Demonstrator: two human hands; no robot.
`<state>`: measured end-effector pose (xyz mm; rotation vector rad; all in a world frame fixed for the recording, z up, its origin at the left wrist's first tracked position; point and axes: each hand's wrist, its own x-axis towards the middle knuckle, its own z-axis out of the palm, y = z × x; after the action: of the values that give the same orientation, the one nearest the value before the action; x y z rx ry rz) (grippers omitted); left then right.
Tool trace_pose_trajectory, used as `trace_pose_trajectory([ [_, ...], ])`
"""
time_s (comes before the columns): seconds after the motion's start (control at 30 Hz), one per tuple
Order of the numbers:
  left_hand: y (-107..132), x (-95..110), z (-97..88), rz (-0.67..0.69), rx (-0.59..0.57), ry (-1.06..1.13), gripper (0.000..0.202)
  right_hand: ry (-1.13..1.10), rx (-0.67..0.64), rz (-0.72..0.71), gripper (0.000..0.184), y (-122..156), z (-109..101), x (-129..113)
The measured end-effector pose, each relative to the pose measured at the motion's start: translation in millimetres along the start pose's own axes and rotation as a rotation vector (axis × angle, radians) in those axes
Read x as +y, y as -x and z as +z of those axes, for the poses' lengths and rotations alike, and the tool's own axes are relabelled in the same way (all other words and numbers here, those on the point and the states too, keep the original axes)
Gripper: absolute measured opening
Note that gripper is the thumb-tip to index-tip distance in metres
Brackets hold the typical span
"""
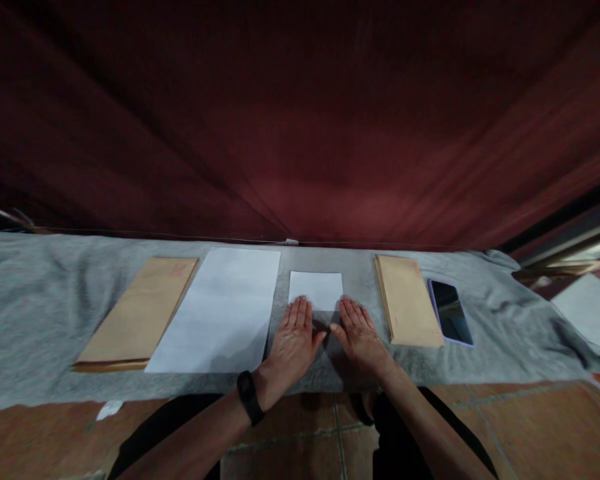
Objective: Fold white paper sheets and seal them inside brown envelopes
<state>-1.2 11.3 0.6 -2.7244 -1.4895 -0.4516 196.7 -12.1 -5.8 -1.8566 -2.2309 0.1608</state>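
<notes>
A small white sheet of paper point(315, 290), perhaps folded, lies flat on the grey cloth in front of me. My left hand point(295, 335) rests palm down with its fingertips on the sheet's lower left corner, fingers stretched out and thumb pointing inward. At the lower right corner, my right hand point(361, 337) lies flat in the same way, its fingertips touching the edge. Neither hand grips anything. Left of my hands are large white paper point(220, 310) and, beyond it, a stack of big brown envelopes point(140, 310). To the right sits a stack of smaller brown envelopes point(410, 300).
A phone point(451, 312) in a purple case lies beside the smaller envelopes. The grey cloth point(510, 327) covers the long surface and has wrinkles at both ends. Dark red fabric point(300, 133) hangs behind it. Below is a tiled floor point(520, 420) with a white scrap point(110, 409).
</notes>
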Motion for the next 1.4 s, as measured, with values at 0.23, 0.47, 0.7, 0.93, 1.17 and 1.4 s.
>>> trace_pose_trajectory([
  [0.23, -9.9, 16.3, 0.8, 0.153, -0.024, 0.105, 0.059, -0.120, -0.132, -0.037, 0.065, -19.9, -13.8, -12.7],
  [0.47, -20.2, 18.7, 8.5, 0.178, -0.052, 0.087, 0.059, -0.127, -0.175, 0.007, 0.066, -30.2, -14.3, -2.3],
  [0.7, -39.7, 26.9, 12.1, 0.200, -0.100, 0.055, 0.056, -0.152, -0.197, 0.093, 0.067, -30.3, -17.3, 11.5],
  [0.93, -60.1, 24.9, 24.0, 0.187, -0.098, 0.042, 0.054, -0.116, -0.161, 0.117, 0.068, -26.8, -20.2, 18.5],
  [1.17, -75.9, 15.7, 33.8, 0.163, -0.075, 0.052, 0.057, -0.121, -0.126, 0.063, 0.061, -24.1, -19.6, 16.2],
  [1.4, -86.6, 7.1, 37.7, 0.103, -0.036, 0.063, 0.054, -0.088, -0.161, 0.040, 0.064, -24.0, -20.2, 10.0],
])
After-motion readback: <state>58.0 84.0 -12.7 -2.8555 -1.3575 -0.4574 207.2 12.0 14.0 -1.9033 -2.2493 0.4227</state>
